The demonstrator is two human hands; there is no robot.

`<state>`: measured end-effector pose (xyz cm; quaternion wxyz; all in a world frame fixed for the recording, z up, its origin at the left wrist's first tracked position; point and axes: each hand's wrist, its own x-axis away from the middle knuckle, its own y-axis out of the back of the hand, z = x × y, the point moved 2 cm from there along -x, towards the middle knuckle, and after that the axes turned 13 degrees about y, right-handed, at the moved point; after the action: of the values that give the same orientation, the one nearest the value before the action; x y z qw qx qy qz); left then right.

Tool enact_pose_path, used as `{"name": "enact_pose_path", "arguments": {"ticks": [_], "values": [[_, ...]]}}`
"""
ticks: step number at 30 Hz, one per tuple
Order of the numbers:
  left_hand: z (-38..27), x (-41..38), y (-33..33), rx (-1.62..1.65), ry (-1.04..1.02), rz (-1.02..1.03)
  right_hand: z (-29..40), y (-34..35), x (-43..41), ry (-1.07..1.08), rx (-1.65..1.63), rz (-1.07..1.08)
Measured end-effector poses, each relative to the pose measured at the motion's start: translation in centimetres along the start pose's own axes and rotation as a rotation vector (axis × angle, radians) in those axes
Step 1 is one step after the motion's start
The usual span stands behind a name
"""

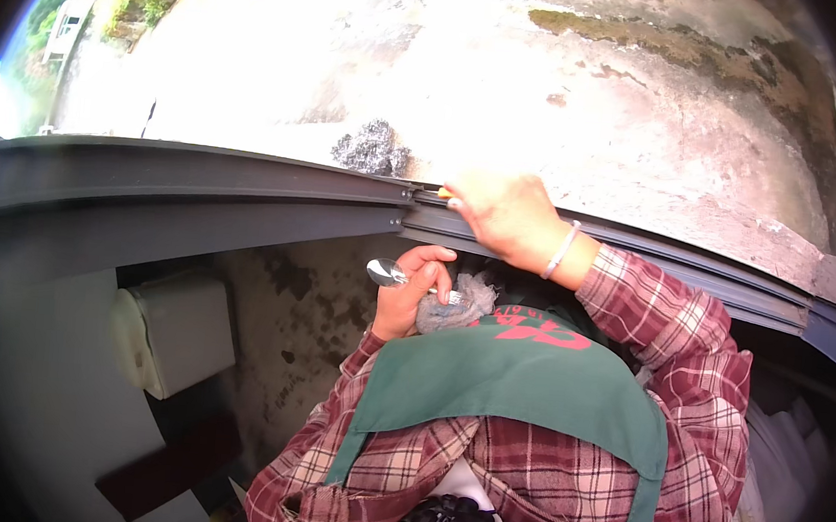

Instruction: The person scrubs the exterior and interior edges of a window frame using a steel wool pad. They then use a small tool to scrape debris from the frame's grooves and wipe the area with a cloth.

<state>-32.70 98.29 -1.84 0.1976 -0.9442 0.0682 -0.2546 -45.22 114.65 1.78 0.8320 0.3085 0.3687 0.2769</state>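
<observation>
My left hand point(412, 290) is closed around a metal spoon point(385, 272) and a crumpled grey rag point(447, 313), in front of my green apron point(519, 379). The spoon's bowl sticks out on the left side of the fingers. Farther forward, my right hand point(513, 217) is over the grooved metal track of a sliding window point(609, 260). It grips a small orange item point(445, 192), of which only the tip shows by the thumb; the rest is hidden in the hand. That tip is at the track, close to the end of the grey window sash point(196, 177).
Beyond the track lies a brightly lit, stained concrete surface point(657, 125) with a dark speckled patch point(373, 147). At lower left are a pale box-shaped fixture point(180, 334) and a dark red panel point(170, 466). White plastic sheeting point(777, 466) hangs at my right.
</observation>
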Motion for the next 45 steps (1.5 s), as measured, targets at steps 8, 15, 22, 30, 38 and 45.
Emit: {"name": "enact_pose_path", "arguments": {"ticks": [8,15,22,30,38,45], "values": [[-0.3,-0.7,0.0,-0.024,-0.002,0.027,-0.1,0.8,-1.7,0.275,0.085,0.116],[1.3,0.7,1.1,0.082,-0.002,-0.032,0.1,7.7,-0.7,0.148,0.100,0.254],[1.0,0.9,0.5,0.007,-0.016,-0.020,-0.9,1.0,-0.7,0.129,-0.042,-0.063],[1.4,0.6,-0.1,-0.004,0.012,0.013,-2.1,-0.7,-3.7,0.243,-0.004,0.151],[2.8,2.0,1.4,0.102,-0.011,-0.100,-0.7,6.5,-0.2,0.094,0.121,0.269],[1.9,0.9,0.3,-0.011,-0.020,-0.017,-1.6,-0.2,-2.4,0.198,-0.038,0.030]]}}
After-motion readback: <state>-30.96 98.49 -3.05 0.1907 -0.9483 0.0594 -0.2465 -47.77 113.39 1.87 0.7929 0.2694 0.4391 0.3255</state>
